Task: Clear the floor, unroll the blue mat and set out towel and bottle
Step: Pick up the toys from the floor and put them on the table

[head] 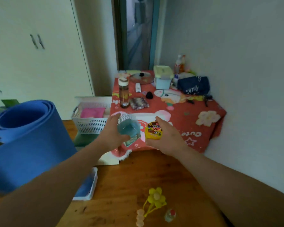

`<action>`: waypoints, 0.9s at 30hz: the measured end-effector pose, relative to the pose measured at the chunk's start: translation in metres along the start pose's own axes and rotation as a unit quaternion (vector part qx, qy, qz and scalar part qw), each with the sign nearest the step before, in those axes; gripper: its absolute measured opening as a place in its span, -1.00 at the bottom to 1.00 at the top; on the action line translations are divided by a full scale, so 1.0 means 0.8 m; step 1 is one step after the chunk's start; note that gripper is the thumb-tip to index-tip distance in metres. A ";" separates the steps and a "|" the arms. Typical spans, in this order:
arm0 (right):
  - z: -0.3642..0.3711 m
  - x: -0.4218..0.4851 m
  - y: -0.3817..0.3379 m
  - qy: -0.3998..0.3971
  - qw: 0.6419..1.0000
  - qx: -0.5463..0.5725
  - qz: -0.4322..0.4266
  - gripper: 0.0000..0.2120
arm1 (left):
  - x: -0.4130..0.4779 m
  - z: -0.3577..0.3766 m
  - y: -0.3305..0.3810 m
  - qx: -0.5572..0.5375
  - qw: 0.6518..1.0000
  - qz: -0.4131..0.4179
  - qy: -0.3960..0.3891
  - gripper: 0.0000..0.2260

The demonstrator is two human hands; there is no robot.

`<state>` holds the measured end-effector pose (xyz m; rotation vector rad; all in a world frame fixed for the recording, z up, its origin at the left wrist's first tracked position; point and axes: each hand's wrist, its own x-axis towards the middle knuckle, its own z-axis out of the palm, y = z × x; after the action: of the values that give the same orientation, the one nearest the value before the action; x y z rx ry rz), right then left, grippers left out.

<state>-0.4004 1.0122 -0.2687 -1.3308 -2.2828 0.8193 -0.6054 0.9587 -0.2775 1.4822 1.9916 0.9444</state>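
The blue mat (28, 136) sits rolled at left, the pink towel (92, 112) folded in a basket (88, 126), the brown bottle (123, 94) upright on the table (179, 115).

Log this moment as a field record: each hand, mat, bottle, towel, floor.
left hand: grips blue box
right hand: grips yellow tub
blue mat: rolled, at left
bottle: upright on red-clothed table
pink towel: in white basket
floor: yellow flower toy lying there
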 end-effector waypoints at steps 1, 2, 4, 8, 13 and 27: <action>-0.022 -0.006 -0.011 0.017 1.000 -0.005 0.001 -0.07 | 0.002 -0.010 0.022 -0.006 1.000 0.011 0.001 -0.19; -0.044 -0.012 -0.021 0.031 0.999 -0.008 0.002 -0.06 | 0.003 -0.020 0.046 -0.014 1.000 0.019 -0.003 -0.19; -0.081 -0.026 -0.039 0.059 0.998 -0.005 0.004 -0.05 | 0.003 -0.037 0.085 -0.015 0.999 0.046 -0.016 -0.19; -0.149 -0.058 -0.067 0.114 0.993 -0.017 0.014 -0.08 | 0.003 -0.058 0.147 0.008 0.996 0.082 -0.028 -0.14; -0.218 -0.093 -0.071 0.153 0.988 -0.014 0.013 -0.13 | -0.012 -0.063 0.220 0.000 0.993 0.108 -0.052 -0.24; -0.396 -0.140 0.086 0.182 0.983 -0.019 0.023 -0.12 | -0.013 0.085 0.412 0.047 0.989 0.131 -0.054 -0.23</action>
<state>-0.1176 1.0341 -0.0753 -1.4226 -1.9961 0.4969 -0.3480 1.0232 -0.0704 1.8417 1.8158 0.8611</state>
